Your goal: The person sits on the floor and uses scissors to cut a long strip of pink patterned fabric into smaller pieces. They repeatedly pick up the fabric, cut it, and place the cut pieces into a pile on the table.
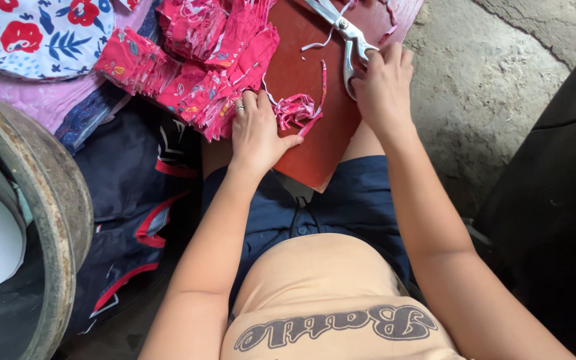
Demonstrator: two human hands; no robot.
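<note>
On the red board [315,113] across the lap, the left hand [256,133] pins a pink scrap [295,110] under flat, open fingers while the right hand [383,87] grips the scissors [349,40]; best keep fingertips behind the blades.

We see a red-brown board [315,133] resting across the lap, over bare concrete floor [475,87]. On the board lie steel scissors [345,37], a small bunch of pink fabric [295,110] and thin trimmed strips [323,83]. A stack of pink printed pieces [195,60] lies partly on its left edge. Left of it, a dark garment [128,200] lies on the floor.
</note>
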